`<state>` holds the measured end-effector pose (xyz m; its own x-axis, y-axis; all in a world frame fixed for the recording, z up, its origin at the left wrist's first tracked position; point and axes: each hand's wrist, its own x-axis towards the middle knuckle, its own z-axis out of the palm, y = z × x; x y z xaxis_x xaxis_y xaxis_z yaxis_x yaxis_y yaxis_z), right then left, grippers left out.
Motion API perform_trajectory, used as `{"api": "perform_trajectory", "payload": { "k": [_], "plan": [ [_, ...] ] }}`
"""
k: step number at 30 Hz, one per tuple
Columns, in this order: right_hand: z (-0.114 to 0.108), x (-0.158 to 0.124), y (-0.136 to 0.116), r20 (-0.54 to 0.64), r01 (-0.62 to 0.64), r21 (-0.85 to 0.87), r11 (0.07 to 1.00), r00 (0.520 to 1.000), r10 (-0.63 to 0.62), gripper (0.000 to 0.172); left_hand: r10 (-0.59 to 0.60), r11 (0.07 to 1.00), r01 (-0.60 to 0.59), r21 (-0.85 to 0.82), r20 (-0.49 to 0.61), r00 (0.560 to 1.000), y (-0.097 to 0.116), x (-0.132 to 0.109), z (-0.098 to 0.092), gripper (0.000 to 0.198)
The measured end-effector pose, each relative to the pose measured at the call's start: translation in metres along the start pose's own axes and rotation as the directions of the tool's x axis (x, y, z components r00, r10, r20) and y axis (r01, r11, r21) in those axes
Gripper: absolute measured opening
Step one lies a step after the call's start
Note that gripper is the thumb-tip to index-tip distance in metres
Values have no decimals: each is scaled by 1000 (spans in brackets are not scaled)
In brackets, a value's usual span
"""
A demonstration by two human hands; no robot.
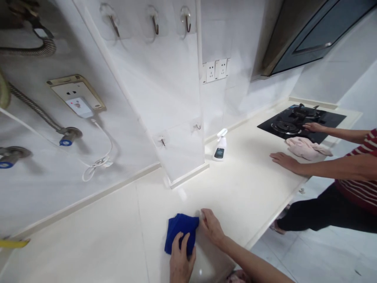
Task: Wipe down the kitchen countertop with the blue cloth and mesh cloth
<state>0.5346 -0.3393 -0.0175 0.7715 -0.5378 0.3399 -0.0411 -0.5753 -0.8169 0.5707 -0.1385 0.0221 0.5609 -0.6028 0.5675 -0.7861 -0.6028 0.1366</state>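
A: How is our grip?

B: Our left hand (180, 262) has its fingers bent and slightly apart on the blue cloth (179, 227); whether they pinch it or only press, we cannot tell. Our right hand (212, 228) is at the cloth's right corner, fingers half curled, and we cannot make out whether it holds the fabric.

A: How far along are we?

B: The cloth looks folded into a compact pad and lies on the worktop (88, 239). Whether that shape is finished, we cannot say; nor do we see how much surface is done or left.

A: Any containers?

B: A white spray bottle (221, 142) stands upright beyond the cloth, near the pillar (173, 98). We cannot see what it contains.

A: Farther out?

B: A co-worker (357, 190) rests one hand (285, 162) on the worktop near a pink cloth (306, 147); the other hand (313, 127) is at the black cooktop (271, 122).
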Motion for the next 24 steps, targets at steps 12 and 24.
{"api": "perform_trajectory", "payload": {
  "k": [12,24],
  "plan": [
    [11,37,-34,286,-353,119,928,907,308,9,92,972,-74,-224,70,993,-30,36,-23,21],
    [-49,37,-47,196,-447,501,741,893,406,40,163,898,-61,-436,201,966,-45,88,-24,30]
  ]
}}
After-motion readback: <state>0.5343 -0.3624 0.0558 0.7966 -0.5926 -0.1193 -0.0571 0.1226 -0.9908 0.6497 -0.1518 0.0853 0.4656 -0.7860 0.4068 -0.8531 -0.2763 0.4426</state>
